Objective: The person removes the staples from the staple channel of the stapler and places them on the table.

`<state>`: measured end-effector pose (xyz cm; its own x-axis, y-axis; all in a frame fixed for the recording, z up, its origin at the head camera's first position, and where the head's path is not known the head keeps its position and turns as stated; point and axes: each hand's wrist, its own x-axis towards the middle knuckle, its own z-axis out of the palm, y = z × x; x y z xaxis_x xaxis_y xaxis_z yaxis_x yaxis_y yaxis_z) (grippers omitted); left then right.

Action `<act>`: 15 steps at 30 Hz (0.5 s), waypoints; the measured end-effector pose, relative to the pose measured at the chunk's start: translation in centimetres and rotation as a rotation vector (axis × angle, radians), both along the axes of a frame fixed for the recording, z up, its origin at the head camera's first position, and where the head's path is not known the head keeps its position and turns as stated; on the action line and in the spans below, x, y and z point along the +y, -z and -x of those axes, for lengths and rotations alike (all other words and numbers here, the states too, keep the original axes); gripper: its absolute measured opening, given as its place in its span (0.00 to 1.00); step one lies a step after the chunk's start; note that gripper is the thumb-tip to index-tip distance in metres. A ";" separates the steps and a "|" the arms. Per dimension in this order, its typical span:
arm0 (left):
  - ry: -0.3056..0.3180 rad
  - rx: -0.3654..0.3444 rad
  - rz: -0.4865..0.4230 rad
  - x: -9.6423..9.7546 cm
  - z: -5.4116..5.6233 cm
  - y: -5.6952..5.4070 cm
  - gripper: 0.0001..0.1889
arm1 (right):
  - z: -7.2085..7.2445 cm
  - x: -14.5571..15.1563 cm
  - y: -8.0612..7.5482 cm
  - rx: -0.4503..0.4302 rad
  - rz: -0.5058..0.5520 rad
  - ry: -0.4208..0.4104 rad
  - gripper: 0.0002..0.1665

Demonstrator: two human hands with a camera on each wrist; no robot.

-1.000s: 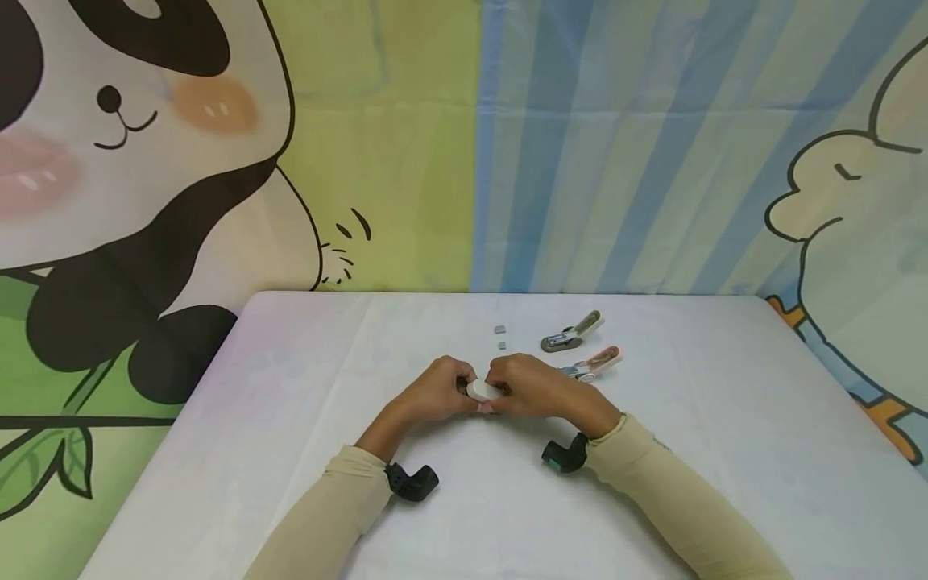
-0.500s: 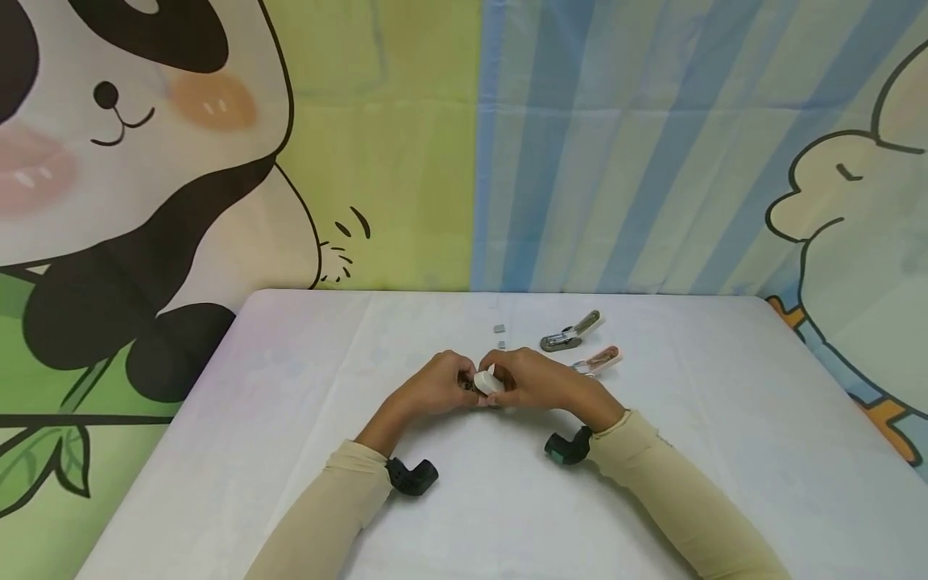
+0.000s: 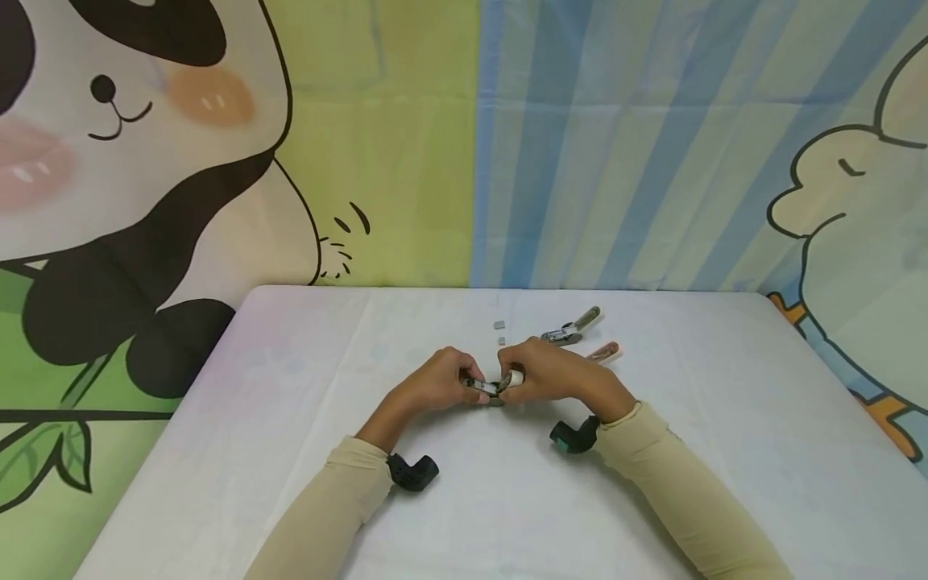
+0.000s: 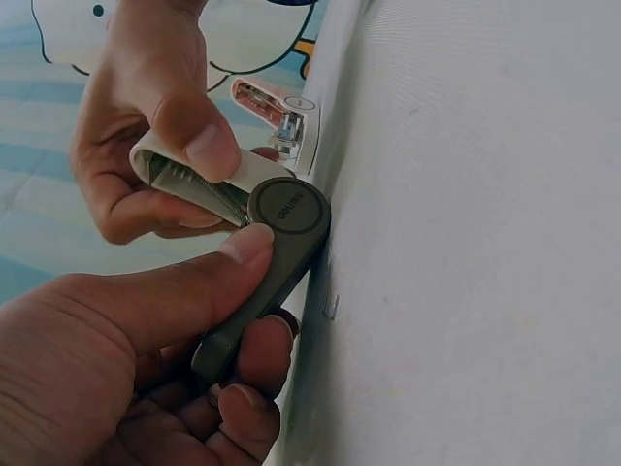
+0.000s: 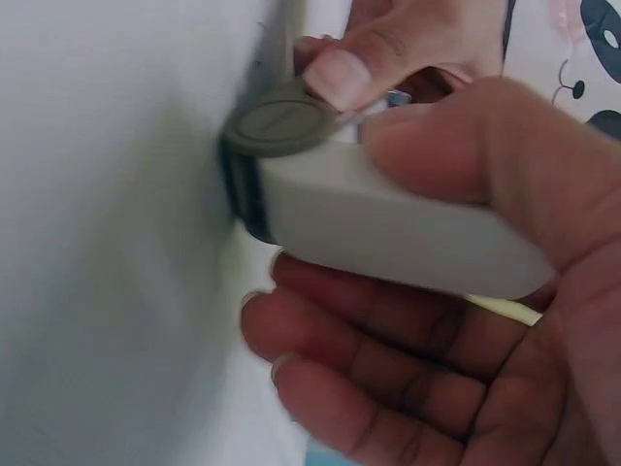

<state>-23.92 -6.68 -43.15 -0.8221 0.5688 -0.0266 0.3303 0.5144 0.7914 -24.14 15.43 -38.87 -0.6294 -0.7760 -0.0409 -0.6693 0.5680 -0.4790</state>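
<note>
A small stapler (image 3: 495,390) with a grey-green base and a white top is swung wide open between both hands over the table. My left hand (image 3: 439,382) grips its base; in the left wrist view the thumb presses beside the round hinge disc (image 4: 289,204). With thumb and fingers my right hand (image 3: 548,372) holds the white top (image 5: 388,228), whose hollow underside and a spring show in the left wrist view. Behind the hands, two small grey staple strips, a larger one (image 3: 499,325) and a smaller one (image 3: 501,341), lie on the table.
Two more staplers lie opened at the back right: a grey-green one (image 3: 569,331) and a pink-and-white one (image 3: 604,353), partly hidden by my right hand. A white cloth covers the table (image 3: 290,403). A printed curtain (image 3: 406,161) hangs behind its far edge.
The stapler's white top has swung up and over to the right with my right hand, exposing the metal magazine. My left hand stays nearly in place on the base.
</note>
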 end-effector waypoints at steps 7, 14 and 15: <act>-0.001 -0.034 -0.006 -0.2 0.0 0.3 0.08 | -0.6 0.1 -0.6 -0.032 -0.136 0.064 0.08; 0.002 -0.027 -0.020 -0.2 0.2 0.3 0.07 | -1.2 -0.3 -0.8 0.143 -0.190 0.134 0.15; 0.005 -0.023 -0.020 -0.1 0.3 0.3 0.07 | -1.2 -0.4 -0.7 0.195 -0.155 0.136 0.19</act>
